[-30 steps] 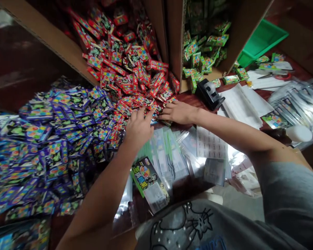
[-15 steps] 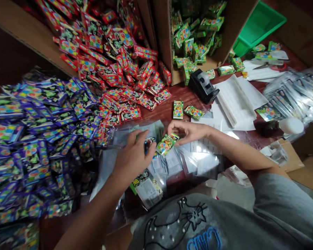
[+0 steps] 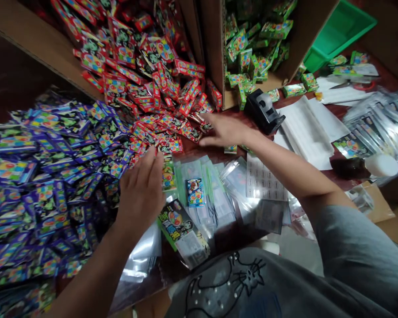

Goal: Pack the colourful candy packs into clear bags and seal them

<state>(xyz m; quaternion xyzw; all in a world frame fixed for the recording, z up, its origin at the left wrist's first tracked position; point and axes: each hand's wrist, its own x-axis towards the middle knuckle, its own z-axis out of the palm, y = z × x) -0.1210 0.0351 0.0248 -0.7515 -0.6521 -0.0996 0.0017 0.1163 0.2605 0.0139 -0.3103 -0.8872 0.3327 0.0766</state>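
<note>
At the far left a broad heap of purple packets (image 3: 53, 168) spreads over the dark wooden table (image 3: 212, 152), the small printed packs overlapping loosely. The left hand (image 3: 141, 192) hovers at the heap's right edge, palm down, fingers stretched flat and together, gripping nothing; its fingertips (image 3: 154, 155) lie near where purple packs meet red ones. Just right of it a green packet (image 3: 168, 175) lies on a fan of clear plastic sleeves (image 3: 215, 194), and a single blue packet (image 3: 195, 192) rests flat on the same sleeves, apart from both hands. Nearer the body lies a larger printed header bag (image 3: 182, 229).

Above, red packets (image 3: 146, 84) spill out of a cardboard box (image 3: 36, 48) onto the table. The right hand (image 3: 223, 129) reaches to the lower edge of this spill, fingers extended and spread over the nearest red packs; whether any is pinched I cannot tell. A green pack (image 3: 230, 149) peeks out just under the wrist.

These packs look light, flat and glossy, likely to slide over each other, so a pinch across the short edges of one pack should lift it cleanly.

Further right stand a second box with green packets (image 3: 248, 53), a black tape dispenser (image 3: 263, 110), white paper sheets (image 3: 305, 132), a green tray (image 3: 338, 33) and filled sleeves (image 3: 378, 123).
</note>
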